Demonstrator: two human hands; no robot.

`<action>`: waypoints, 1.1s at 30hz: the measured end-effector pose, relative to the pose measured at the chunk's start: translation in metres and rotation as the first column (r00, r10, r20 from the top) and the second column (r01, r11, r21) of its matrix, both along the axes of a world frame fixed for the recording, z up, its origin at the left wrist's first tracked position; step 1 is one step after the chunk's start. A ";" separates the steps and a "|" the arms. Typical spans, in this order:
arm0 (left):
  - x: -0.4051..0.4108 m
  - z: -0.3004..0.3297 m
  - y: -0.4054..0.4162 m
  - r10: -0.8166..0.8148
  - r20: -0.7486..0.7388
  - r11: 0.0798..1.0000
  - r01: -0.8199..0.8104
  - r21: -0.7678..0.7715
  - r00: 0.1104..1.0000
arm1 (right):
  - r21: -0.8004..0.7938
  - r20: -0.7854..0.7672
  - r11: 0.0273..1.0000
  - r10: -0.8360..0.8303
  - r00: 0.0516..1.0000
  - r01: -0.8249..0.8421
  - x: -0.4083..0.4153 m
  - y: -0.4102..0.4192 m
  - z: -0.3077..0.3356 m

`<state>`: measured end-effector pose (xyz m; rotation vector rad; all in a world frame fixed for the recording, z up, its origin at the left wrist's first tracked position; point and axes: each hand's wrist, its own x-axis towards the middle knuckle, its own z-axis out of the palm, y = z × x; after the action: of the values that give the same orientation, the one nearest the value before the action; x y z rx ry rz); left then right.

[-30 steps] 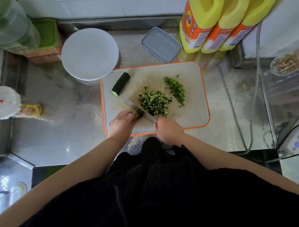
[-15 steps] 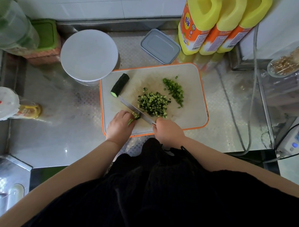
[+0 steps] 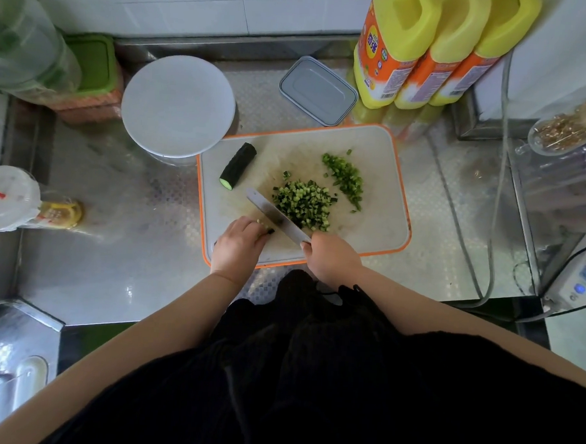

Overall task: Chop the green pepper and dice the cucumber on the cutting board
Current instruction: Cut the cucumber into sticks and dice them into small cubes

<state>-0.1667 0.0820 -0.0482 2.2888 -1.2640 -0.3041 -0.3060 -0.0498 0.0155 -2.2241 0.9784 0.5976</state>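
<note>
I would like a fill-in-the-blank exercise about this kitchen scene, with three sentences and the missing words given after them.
1. The right hand grips a silver-bladed ____ over the white cutting board with an orange rim.
2. The uncut dark green cucumber piece lies at the board's far ____ corner.
3. Behind the board, next to the grey rectangular lidded container, stand ____ yellow plastic bottles with orange labels.

Missing words: knife; left; three

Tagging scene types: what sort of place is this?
Likely a kitchen prep counter, possibly commercial: a stainless steel worktop, an orange-rimmed cutting board with diced cucumber, and three large yellow oil jugs against a tiled wall.
</note>
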 end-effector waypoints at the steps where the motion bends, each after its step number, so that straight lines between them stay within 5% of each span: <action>1: 0.000 0.000 0.000 0.002 0.000 1.000 -0.002 -0.008 1.000 | -0.016 0.010 1.000 -0.005 1.000 0.006 -0.001 -0.002 0.000; 16: 0.001 0.004 0.002 -0.023 0.032 1.000 0.023 0.022 0.999 | -0.080 0.014 0.985 0.156 0.988 -0.155 0.000 0.008 0.011; 33: 0.003 0.005 0.003 -0.059 0.044 0.998 0.059 -0.006 0.997 | -0.032 -0.021 0.999 0.000 1.000 0.000 -0.001 0.001 -0.003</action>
<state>-0.1632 0.0845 -0.0427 2.2666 -1.3538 -0.2710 -0.3074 -0.0491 0.0125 -2.2497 1.0052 0.6107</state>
